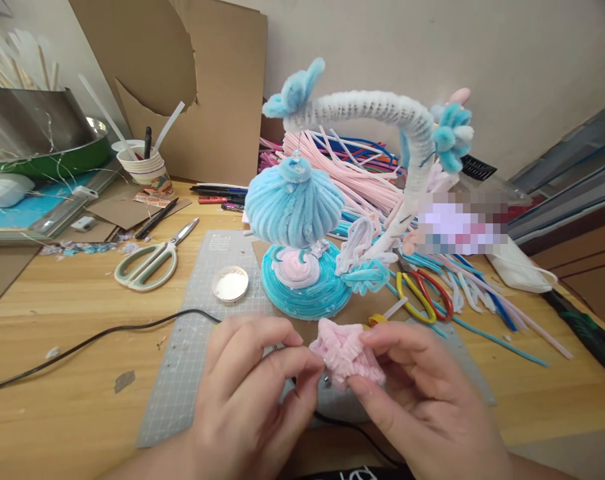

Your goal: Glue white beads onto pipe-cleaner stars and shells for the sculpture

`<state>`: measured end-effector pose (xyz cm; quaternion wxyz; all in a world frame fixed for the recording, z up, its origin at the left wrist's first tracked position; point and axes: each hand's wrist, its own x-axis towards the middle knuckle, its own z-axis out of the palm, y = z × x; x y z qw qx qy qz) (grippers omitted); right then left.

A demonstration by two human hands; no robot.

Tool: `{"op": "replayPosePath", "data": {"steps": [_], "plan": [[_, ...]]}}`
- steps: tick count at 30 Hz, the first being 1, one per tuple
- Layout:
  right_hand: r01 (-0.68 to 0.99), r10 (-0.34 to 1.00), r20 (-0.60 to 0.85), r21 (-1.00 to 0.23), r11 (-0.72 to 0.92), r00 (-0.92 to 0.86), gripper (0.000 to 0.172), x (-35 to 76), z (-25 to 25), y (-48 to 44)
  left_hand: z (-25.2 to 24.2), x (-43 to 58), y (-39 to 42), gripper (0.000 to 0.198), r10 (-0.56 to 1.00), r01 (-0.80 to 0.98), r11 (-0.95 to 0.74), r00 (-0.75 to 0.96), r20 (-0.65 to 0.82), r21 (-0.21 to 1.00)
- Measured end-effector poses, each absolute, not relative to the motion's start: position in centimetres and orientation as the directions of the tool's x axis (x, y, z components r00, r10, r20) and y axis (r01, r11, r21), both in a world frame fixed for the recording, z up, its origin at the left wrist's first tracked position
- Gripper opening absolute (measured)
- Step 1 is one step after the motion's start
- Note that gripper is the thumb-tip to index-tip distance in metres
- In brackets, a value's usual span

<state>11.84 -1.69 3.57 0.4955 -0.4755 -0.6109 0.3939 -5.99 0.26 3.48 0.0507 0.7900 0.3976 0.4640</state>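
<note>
My right hand [422, 393] pinches a small pink ruffled pipe-cleaner piece [345, 353] between thumb and fingers, just above the grey cutting mat [182, 373]. My left hand [252, 393] is closed beside it, fingertips pressed against the left side of the same pink piece. Behind the hands stands a pipe-cleaner lamp model: a blue fluffy shade [292, 207] hanging from a white arched stem [372, 110] over a round turquoise base [307, 287].
Green-handled scissors [150, 263] and a small white lid [230, 283] lie left of the base. Yellow and red scissors [425, 297] and a heap of pink and blue pipe cleaners [352, 167] lie right. A black cable [97, 340] crosses the wooden desk. Cardboard [217, 87] leans behind.
</note>
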Motion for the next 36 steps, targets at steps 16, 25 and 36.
{"op": "replayPosePath", "data": {"steps": [16, 25, 36], "plan": [[-0.093, 0.996, -0.01, -0.996, -0.018, -0.088, 0.024, 12.04, 3.37, -1.55, 3.75, -6.09, 0.27, 0.019, 0.697, 0.513, -0.669, 0.182, 0.694, 0.537], [-0.262, 0.983, -0.131, -0.952, -0.161, -0.13, 0.022, 11.81, 2.84, -1.33, 3.58, -6.16, 0.15, 0.019, 0.676, 0.504, -0.7, 0.237, 0.698, 0.506], [-0.331, 0.976, -0.158, -0.922, -0.2, -0.15, 0.02, 11.79, 2.96, -1.08, 3.3, -6.23, 0.3, 0.024, 0.694, 0.46, -0.694, 0.221, 0.685, 0.554]]}}
